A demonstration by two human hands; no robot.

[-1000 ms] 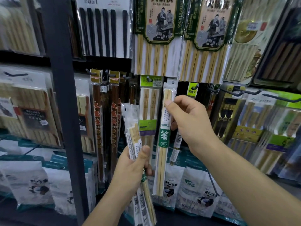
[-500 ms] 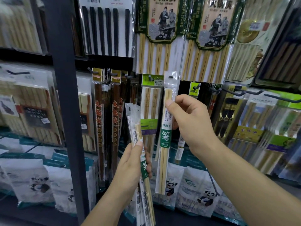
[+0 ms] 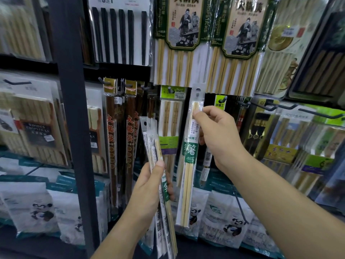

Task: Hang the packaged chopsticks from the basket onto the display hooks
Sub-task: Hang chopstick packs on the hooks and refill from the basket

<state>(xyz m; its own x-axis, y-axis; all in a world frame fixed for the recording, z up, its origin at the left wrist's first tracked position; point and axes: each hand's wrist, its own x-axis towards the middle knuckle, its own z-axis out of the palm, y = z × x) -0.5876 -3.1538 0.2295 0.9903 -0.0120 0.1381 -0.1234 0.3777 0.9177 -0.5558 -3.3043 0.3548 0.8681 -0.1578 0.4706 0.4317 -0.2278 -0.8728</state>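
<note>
Item: one pack point(image 3: 190, 154), pinched in our right fingers point(image 3: 197, 114), lifted since a second ago toward its hook point(image 3: 223, 99) (left hand point(image 3: 149, 187) grips spare packs point(image 3: 158, 174)); hanging looks imminent.

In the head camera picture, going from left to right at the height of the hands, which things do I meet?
Dark shelf post → brown chopstick packs → left hand with a bundle of packs → single chopstick pack → right hand.
</note>
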